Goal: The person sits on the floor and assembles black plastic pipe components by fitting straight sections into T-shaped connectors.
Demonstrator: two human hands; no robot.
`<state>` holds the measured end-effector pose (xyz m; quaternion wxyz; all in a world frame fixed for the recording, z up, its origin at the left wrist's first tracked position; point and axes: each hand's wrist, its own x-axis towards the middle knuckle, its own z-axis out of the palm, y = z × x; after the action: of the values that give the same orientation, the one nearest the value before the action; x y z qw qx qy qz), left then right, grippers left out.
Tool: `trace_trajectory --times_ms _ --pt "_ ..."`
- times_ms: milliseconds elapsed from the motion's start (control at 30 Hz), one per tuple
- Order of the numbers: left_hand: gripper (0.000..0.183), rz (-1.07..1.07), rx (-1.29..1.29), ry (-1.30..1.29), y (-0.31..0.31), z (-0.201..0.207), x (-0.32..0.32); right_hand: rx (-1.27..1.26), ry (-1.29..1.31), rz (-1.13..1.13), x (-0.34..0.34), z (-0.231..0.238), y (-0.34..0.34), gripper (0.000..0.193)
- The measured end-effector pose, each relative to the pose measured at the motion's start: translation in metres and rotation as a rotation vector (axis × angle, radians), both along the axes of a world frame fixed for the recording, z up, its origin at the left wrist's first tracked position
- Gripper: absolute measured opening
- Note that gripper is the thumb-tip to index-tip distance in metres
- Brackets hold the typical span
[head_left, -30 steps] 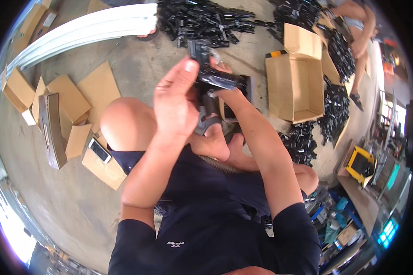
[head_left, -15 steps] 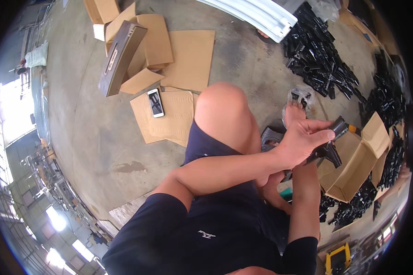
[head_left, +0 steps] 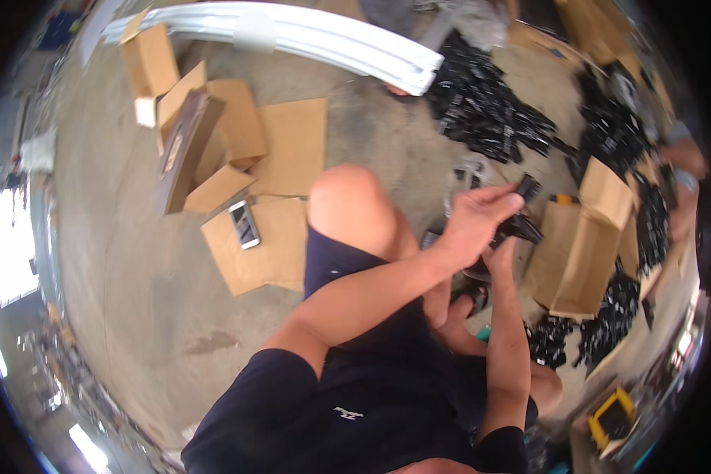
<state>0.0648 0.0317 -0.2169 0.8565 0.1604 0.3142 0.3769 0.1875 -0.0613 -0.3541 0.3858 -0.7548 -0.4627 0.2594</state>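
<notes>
A seated person in a dark shirt and shorts works over a concrete floor (head_left: 134,261), one bare knee (head_left: 347,205) raised at centre. The left hand (head_left: 474,221) reaches across the body to the right of that knee, its fingers curled and pinching a small black plastic part (head_left: 527,188) whose ribbed end sticks up just past the fingertips. The right hand (head_left: 502,251) comes up from below, directly beneath the left and touching it; it is mostly hidden behind the left hand, and whether its fingers close on the dark piece (head_left: 521,229) jutting out to the right cannot be told. Both hands meet in the air above the floor, just left of an open cardboard box (head_left: 581,253) that stands tilted with its flaps up.

Heaps of similar black parts (head_left: 490,118) lie spread on the floor beyond the hands, and more (head_left: 608,324) crowd around the box on its far side. To the left of the knee, flattened sheets of cardboard (head_left: 292,150) cover the floor, with a smartphone (head_left: 244,224) lying face up on one of them and a long dark brown box (head_left: 183,150) resting on the pile. A long white profile (head_left: 292,31) runs across the top. Another person's arm (head_left: 679,158) shows at the right rim.
</notes>
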Motion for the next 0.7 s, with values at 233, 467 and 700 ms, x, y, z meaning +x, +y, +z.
trace_trajectory --times_ms 233,467,700 --pt "0.029 -0.146 0.021 -0.058 -0.037 -0.005 0.004 0.169 0.534 -0.233 0.034 0.102 -0.085 0.016" --pt "0.028 -0.275 0.16 0.199 -0.068 -0.015 -0.009 0.414 0.675 -0.316 0.034 0.156 -0.14 0.015" --pt "0.032 -0.332 0.276 0.244 -0.114 -0.007 0.015 0.475 0.799 -0.411 0.04 0.167 -0.175 0.014"
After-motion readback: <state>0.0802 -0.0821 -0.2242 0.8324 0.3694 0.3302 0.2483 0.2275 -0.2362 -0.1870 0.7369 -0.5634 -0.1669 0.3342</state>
